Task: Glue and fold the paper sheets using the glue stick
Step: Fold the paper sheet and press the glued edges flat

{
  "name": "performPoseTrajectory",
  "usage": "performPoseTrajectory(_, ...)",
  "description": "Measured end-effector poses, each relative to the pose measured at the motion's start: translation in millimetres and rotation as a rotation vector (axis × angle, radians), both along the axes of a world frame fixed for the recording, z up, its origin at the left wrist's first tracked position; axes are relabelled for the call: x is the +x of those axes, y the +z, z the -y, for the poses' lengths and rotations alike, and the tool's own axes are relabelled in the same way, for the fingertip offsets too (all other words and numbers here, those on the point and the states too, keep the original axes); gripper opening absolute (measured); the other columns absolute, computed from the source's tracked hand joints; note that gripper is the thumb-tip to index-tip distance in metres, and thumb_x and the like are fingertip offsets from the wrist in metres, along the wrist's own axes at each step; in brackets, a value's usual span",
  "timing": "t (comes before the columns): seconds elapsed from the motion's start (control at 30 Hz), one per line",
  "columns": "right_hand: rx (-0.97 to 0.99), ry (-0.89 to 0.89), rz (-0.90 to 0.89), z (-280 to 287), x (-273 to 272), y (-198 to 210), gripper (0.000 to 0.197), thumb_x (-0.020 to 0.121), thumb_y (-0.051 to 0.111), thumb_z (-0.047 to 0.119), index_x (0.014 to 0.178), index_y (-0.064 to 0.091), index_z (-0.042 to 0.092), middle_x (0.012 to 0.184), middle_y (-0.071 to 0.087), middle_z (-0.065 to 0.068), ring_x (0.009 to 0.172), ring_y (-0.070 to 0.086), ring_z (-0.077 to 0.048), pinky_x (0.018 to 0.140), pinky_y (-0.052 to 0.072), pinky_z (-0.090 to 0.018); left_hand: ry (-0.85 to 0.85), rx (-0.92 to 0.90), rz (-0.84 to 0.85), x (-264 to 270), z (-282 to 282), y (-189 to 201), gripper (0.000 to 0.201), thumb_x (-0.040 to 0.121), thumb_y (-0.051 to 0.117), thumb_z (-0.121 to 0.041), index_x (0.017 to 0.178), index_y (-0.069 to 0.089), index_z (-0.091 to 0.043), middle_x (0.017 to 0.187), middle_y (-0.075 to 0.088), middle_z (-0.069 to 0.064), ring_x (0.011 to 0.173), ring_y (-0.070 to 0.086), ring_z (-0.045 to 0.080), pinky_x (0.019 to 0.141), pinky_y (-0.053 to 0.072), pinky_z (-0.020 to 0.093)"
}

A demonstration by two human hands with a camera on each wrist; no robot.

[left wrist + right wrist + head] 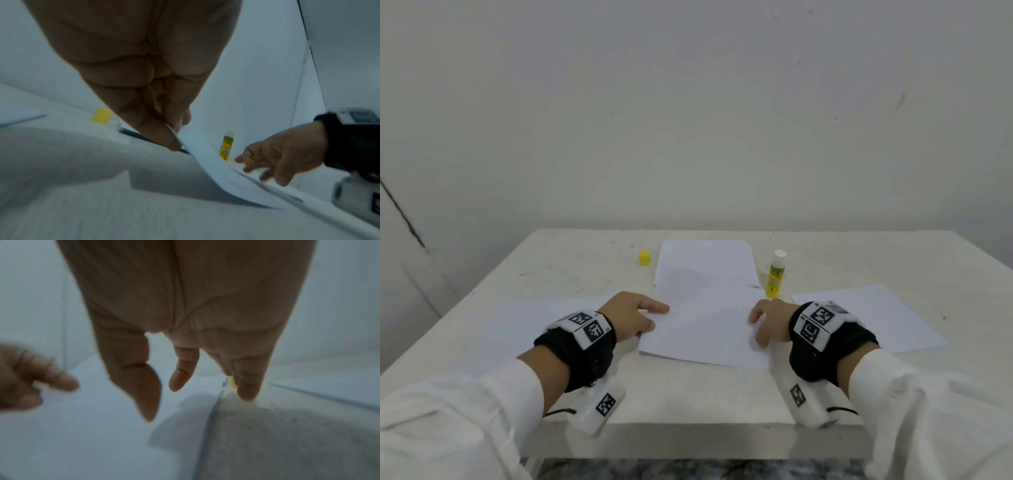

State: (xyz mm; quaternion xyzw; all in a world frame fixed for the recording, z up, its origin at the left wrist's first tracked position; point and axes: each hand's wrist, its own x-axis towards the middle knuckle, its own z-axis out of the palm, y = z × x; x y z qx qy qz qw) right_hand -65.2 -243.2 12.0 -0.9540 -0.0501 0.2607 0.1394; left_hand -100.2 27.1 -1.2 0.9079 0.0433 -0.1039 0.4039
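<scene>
A white paper sheet (705, 322) lies in the middle of the table over another sheet (703, 260) behind it. My left hand (635, 315) pinches the sheet's left edge (185, 142) between thumb and fingers and lifts it slightly. My right hand (768, 320) hovers at the sheet's right edge with fingers (180, 381) loosely spread, holding nothing. The uncapped glue stick (775, 274) stands upright just beyond my right hand, also in the left wrist view as the glue stick (226, 149). Its yellow cap (644, 258) sits left of the sheets.
More white sheets lie flat at the left (534, 325) and right (876, 315) of the white table (585, 270). A plain wall rises right behind the table's far edge. The table's near edge runs under my wrists.
</scene>
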Motion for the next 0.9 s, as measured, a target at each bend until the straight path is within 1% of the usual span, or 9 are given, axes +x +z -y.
performPoseTrajectory(0.1, 0.223, -0.146, -0.048, -3.7, 11.2, 6.4, 0.043, 0.087, 0.062, 0.012, 0.129, 0.053, 0.013, 0.112, 0.050, -0.004, 0.097, 0.049, -0.021, 0.079, 0.044, -0.028, 0.048, -0.105, 0.049, 9.3, -7.6, 9.1, 0.035, 0.085, 0.062, 0.004, 0.105, 0.070, -0.023, 0.109, 0.066, -0.002, 0.077, 0.062, 0.007, 0.065, 0.048, 0.008)
performPoseTrajectory(0.23, 0.251, -0.213, 0.079, -19.3, 35.8, 8.7, 0.041, 0.090, 0.056, 0.010, 0.131, 0.055, 0.009, 0.134, 0.054, -0.010, 0.120, 0.053, -0.024, 0.094, 0.042, -0.027, 0.101, -0.095, 0.067, 41.2, -12.4, 13.5, 0.032, 0.084, 0.063, 0.002, 0.106, 0.071, -0.020, 0.111, 0.068, 0.004, 0.091, 0.066, 0.020, 0.082, 0.049, 0.020)
performPoseTrajectory(0.33, 0.169, -0.225, 0.167, -35.4, 62.3, 11.2, 0.043, 0.093, 0.050, 0.009, 0.135, 0.049, 0.003, 0.141, 0.046, -0.012, 0.129, 0.045, -0.025, 0.106, 0.037, -0.028, 0.052, 0.056, 0.038, 76.1, -9.1, 14.8, 0.037, 0.084, 0.067, -0.007, 0.119, 0.066, -0.019, 0.123, 0.064, 0.005, 0.109, 0.061, 0.021, 0.094, 0.043, 0.021)
performPoseTrajectory(0.47, 0.014, -0.268, 0.189, -52.6, 107.4, 7.9, 0.041, 0.089, 0.055, 0.018, 0.127, 0.050, 0.006, 0.135, 0.043, -0.013, 0.116, 0.053, -0.027, 0.093, 0.044, -0.028, -0.073, 0.304, -0.049, 124.8, -1.8, 12.7, 0.066, 0.082, 0.072, -0.029, 0.141, 0.045, -0.018, 0.146, 0.041, 0.001, 0.132, 0.043, 0.019, 0.109, 0.033, 0.027)
performPoseTrajectory(0.57, -0.127, -0.234, 0.148, -61.4, 136.4, -0.2, 0.047, 0.082, 0.064, 0.030, 0.122, 0.050, 0.009, 0.131, 0.043, -0.012, 0.112, 0.055, -0.028, 0.094, 0.048, -0.033, -0.146, 0.469, -0.117, 154.2, 2.5, 5.1, 0.081, 0.079, 0.072, -0.041, 0.147, 0.033, -0.021, 0.153, 0.030, -0.001, 0.139, 0.031, 0.021, 0.113, 0.029, 0.035)
performPoseTrajectory(0.7, -0.301, -0.173, 0.080, -65.3, 159.0, -16.6, 0.043, 0.065, 0.077, 0.042, 0.093, 0.050, 0.024, 0.123, 0.043, -0.008, 0.109, 0.055, -0.032, 0.094, 0.048, -0.047, -0.236, 0.673, -0.187, 169.4, 6.6, -1.6, 0.090, 0.075, 0.069, -0.056, 0.148, 0.028, -0.024, 0.154, 0.026, 0.001, 0.139, 0.030, 0.027, 0.111, 0.031, 0.042)
performPoseTrajectory(0.73, -0.330, -0.173, 0.044, -65.3, 163.6, -19.8, 0.055, 0.054, 0.080, 0.049, 0.093, 0.049, 0.026, 0.122, 0.042, -0.006, 0.110, 0.055, -0.034, 0.092, 0.047, -0.050, -0.246, 0.712, -0.203, 171.8, 6.0, -4.3, 0.096, 0.070, 0.070, -0.061, 0.148, 0.027, -0.025, 0.152, 0.027, 0.003, 0.137, 0.032, 0.029, 0.109, 0.034, 0.044)
performPoseTrajectory(0.83, -0.331, -0.181, -0.047, -62.0, 177.3, -31.0, 0.125, 0.009, 0.080, 0.063, 0.120, 0.037, 0.027, 0.125, 0.049, -0.004, 0.114, 0.052, -0.035, 0.089, 0.046, -0.053, -0.254, 0.745, -0.244, 176.2, 2.6, -10.8, 0.122, 0.055, 0.077, -0.067, 0.150, 0.014, -0.023, 0.147, 0.034, 0.006, 0.131, 0.038, 0.031, 0.103, 0.040, 0.048)
performPoseTrajectory(0.9, -0.361, -0.181, -0.060, -59.3, 189.6, -42.4, 0.139, 0.002, 0.084, 0.060, 0.126, 0.030, 0.027, 0.124, 0.054, -0.004, 0.111, 0.053, -0.037, 0.086, 0.046, -0.057, -0.256, 0.703, -0.225, 177.1, 3.6, -11.0, 0.126, 0.060, 0.080, -0.059, 0.152, 0.003, -0.019, 0.146, 0.038, 0.007, 0.130, 0.042, 0.030, 0.102, 0.042, 0.046)
